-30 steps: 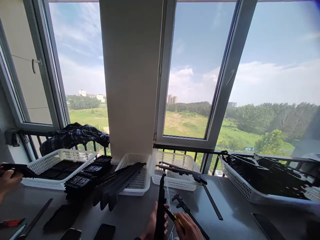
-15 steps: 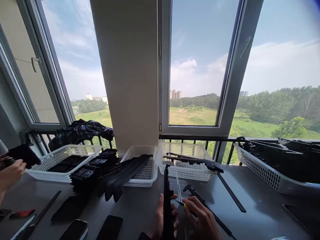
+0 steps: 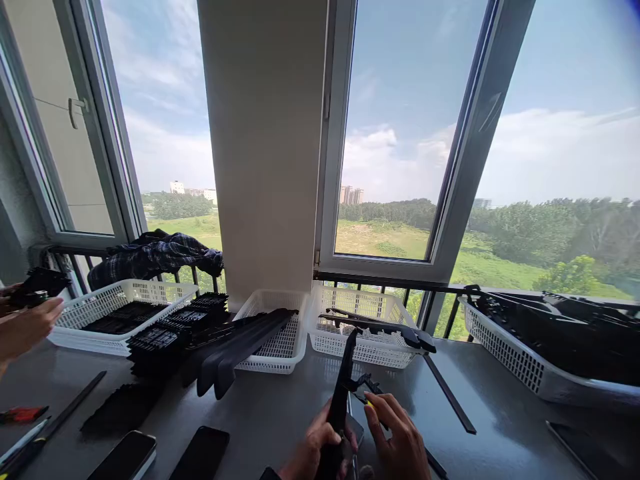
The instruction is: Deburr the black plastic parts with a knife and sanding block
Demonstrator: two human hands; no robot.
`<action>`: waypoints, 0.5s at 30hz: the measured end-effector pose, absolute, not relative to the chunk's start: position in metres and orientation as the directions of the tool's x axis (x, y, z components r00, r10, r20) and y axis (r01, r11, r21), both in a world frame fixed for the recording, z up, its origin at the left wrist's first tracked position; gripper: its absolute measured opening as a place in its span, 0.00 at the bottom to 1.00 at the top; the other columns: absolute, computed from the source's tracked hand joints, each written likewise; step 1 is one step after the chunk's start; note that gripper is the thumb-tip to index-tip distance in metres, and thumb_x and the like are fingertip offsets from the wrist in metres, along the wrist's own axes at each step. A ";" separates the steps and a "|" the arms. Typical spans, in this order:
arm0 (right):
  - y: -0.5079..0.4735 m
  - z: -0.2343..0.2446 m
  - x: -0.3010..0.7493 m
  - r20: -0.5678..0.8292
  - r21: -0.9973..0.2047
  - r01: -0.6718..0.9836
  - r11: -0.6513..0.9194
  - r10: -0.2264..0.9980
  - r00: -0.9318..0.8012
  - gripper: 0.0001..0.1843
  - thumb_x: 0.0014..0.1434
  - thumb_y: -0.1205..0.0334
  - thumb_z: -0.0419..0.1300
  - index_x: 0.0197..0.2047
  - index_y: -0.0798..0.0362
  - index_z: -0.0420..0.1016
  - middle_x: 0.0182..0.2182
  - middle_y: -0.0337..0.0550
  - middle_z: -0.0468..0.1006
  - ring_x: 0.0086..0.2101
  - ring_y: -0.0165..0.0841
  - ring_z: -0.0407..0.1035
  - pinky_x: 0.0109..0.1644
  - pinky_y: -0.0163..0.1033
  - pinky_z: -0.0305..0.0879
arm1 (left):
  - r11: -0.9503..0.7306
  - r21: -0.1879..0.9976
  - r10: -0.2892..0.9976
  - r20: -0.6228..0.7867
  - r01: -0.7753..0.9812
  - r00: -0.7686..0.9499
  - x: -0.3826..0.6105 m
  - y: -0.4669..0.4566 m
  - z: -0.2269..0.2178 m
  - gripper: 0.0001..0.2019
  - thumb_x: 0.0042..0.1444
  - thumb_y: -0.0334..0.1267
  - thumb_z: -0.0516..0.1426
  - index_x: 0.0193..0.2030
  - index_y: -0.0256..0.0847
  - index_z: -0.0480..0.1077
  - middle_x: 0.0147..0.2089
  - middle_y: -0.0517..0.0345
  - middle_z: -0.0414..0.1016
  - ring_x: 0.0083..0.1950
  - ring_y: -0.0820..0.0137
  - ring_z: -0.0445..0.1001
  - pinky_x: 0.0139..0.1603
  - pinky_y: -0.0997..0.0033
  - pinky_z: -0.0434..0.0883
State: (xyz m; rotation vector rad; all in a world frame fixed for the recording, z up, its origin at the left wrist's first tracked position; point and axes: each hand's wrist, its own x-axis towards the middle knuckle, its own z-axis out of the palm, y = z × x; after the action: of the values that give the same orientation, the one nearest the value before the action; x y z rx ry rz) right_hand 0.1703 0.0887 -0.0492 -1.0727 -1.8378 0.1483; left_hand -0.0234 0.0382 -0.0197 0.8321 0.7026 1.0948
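My left hand (image 3: 320, 437) is closed around the lower part of a long black plastic strip (image 3: 345, 380), which tilts up and away from me. Close to its right side, my right hand (image 3: 397, 437) pinches a slim pointed tool with a yellow part (image 3: 369, 402); its tip is near the strip, and I cannot tell whether they touch. Most of the tool is hidden by my fingers. A black caliper (image 3: 436, 463) lies on the table, partly behind my right hand.
White baskets (image 3: 295, 365) holding black parts line the window side, with another basket (image 3: 537, 373) at right. Stacked black grid pieces (image 3: 175, 333) and two phones (image 3: 200, 453) lie left. A co-worker's hand (image 3: 30, 327) holds a black piece at far left. A flat black strip (image 3: 450, 393) lies right.
The black strip now leans further right, and my left thumb has come over its front. My right hand remains beside it with the tool. The view has shifted slightly.
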 end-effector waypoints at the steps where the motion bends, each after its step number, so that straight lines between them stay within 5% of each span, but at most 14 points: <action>1: 0.089 -0.049 0.171 0.667 -0.536 0.602 0.592 0.734 -0.127 0.24 0.77 0.40 0.52 0.50 0.44 0.85 0.41 0.46 0.86 0.40 0.38 0.83 0.42 0.38 0.80 | 0.230 0.842 0.949 -0.084 -0.487 0.304 -0.024 0.038 -0.019 0.34 0.45 0.45 0.62 0.63 0.47 0.73 0.30 0.59 0.78 0.19 0.71 0.67 0.20 0.73 0.63; 5: 0.086 -0.045 0.169 0.577 -0.633 0.568 0.525 0.810 -0.106 0.27 0.76 0.40 0.51 0.50 0.47 0.87 0.41 0.49 0.86 0.40 0.39 0.83 0.41 0.38 0.79 | 0.329 0.798 0.929 -0.177 -0.505 0.325 -0.029 0.036 -0.012 0.46 0.42 0.42 0.58 0.73 0.43 0.62 0.29 0.63 0.72 0.19 0.72 0.66 0.19 0.75 0.62; 11: 0.073 -0.035 0.168 0.474 -0.694 0.521 0.497 0.860 -0.189 0.25 0.75 0.42 0.55 0.46 0.48 0.89 0.39 0.49 0.86 0.40 0.40 0.83 0.44 0.37 0.78 | 0.267 0.801 0.952 -0.133 -0.536 0.275 -0.030 0.034 0.002 0.43 0.55 0.60 0.59 0.74 0.38 0.63 0.29 0.61 0.71 0.21 0.71 0.66 0.21 0.75 0.62; 15: 0.068 -0.036 0.167 0.431 -0.703 0.520 0.484 0.873 -0.229 0.24 0.74 0.43 0.56 0.46 0.48 0.90 0.40 0.50 0.87 0.40 0.41 0.82 0.43 0.37 0.77 | 0.267 0.797 0.963 -0.200 -0.542 0.179 -0.029 0.034 0.004 0.38 0.61 0.61 0.56 0.72 0.39 0.68 0.28 0.60 0.70 0.20 0.72 0.66 0.23 0.73 0.63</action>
State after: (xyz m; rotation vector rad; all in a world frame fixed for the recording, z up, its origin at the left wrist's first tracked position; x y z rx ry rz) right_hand 0.1673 0.0684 -0.0362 -1.1586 -1.8960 0.5329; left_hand -0.0295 0.0340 0.0040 0.6500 0.7981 1.1761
